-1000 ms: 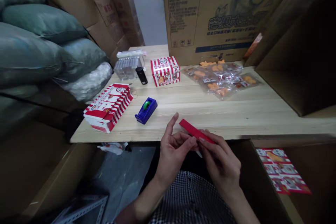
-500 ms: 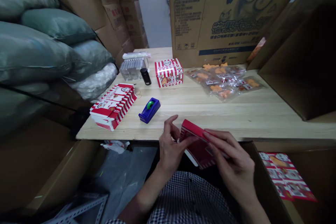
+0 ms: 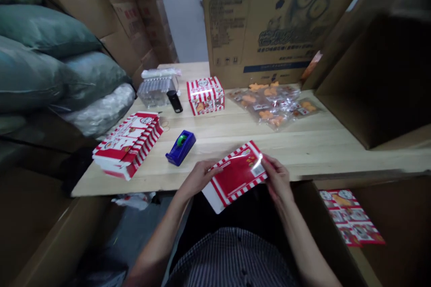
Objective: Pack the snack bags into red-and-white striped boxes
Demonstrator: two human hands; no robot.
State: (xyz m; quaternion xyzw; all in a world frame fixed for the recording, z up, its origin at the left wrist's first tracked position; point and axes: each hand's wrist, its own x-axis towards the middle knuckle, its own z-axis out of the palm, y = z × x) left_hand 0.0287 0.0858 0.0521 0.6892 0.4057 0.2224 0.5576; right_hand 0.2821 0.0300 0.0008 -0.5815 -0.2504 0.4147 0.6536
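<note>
The carton (image 3: 237,176) looked flat, not yet opened out, its glossy striped card and white flap (image 3: 213,200) tilted beside the tabletop (image 3: 290,143); the fingers of the left hand (image 3: 196,181) and right hand (image 3: 279,179) gripped opposite ends. One box (image 3: 206,97) stood shaped; a pile (image 3: 129,142) lay left. Packets (image 3: 269,104) looked crinkly.
</note>
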